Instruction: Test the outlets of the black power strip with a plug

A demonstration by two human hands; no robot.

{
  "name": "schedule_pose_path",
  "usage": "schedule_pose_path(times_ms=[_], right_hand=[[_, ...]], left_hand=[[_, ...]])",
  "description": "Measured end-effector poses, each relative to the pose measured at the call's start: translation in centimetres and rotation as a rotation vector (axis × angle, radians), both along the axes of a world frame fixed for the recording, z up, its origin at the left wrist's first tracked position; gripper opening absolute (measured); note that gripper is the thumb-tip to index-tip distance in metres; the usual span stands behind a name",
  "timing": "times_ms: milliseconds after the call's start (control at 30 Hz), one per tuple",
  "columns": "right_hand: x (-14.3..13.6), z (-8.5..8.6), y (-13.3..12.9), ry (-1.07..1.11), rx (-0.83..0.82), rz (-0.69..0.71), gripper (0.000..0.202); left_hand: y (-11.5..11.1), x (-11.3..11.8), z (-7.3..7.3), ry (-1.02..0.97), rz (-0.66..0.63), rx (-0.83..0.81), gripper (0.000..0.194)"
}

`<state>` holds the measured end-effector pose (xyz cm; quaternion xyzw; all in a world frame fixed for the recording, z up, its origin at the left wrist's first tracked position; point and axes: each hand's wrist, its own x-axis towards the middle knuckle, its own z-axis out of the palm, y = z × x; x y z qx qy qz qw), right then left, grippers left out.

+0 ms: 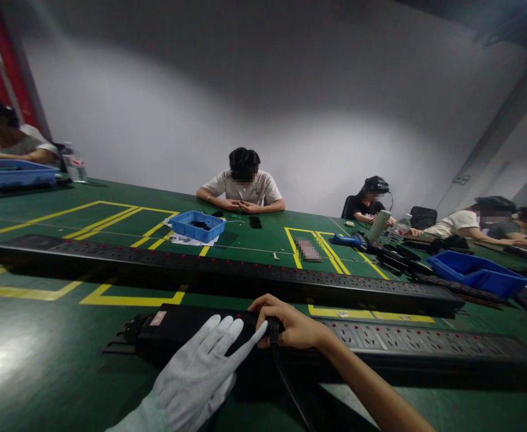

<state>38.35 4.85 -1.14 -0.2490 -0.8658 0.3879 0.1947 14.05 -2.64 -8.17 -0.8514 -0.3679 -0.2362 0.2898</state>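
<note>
A long black power strip with rows of sockets and small red lights lies across the table in front of me. My left hand, in a white glove, rests on the strip's left part with its fingers stretched out. Its index fingertip touches a black plug. My bare right hand is closed around this plug at the strip's top face. From the plug a black cable runs down toward the bottom edge of the view. Part of the strip under both hands is hidden.
Behind lies a second long strip on the green table. Farther off are a small blue basket, a phone, a blue tray, tools and bottles. Several people sit around the table, one directly opposite.
</note>
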Motion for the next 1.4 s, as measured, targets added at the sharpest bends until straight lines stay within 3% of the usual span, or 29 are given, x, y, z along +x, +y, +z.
schedule_pose_path(times_ms=[533,967,1400], right_hand=[[-0.13,0.40,-0.24,-0.008,-0.007,-0.003,0.020],[-0.14,0.39,-0.02,-0.002,0.015,-0.001,0.020],[-0.24,0.48,-0.23,0.022,0.028,-0.009,0.025]], left_hand=[[0.29,0.54,-0.47,0.023,0.011,-0.077,0.077],[0.11,0.69,0.42,0.012,0.004,-0.111,0.077],[0.14,0.49,0.13,0.010,-0.003,-0.158,0.075]])
